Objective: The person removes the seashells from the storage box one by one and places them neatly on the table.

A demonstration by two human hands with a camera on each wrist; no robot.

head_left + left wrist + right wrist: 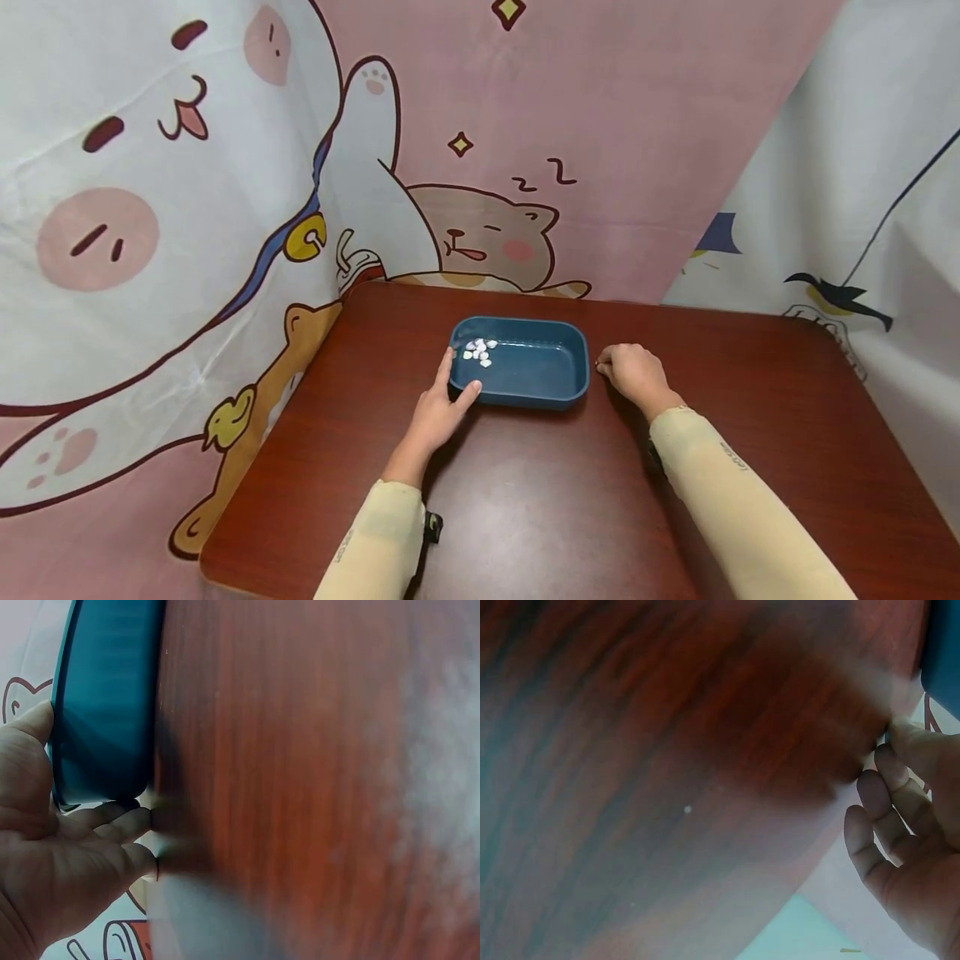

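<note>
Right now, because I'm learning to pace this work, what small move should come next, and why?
Probably lift the right hand slightly and bring it left over the blue rectangular dish. Its fingertips meet low beside the dish's right end, perhaps pinching something too small to make out; the left hand touches the dish's near left corner, and small pale pieces lie in its left end.

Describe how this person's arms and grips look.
The left sleeve and right sleeve are pale cream, each with small dark lettering, too tiny to read surely. A black object shows beside the left sleeve. The left grip and right grip are bare, without gloves.
</note>
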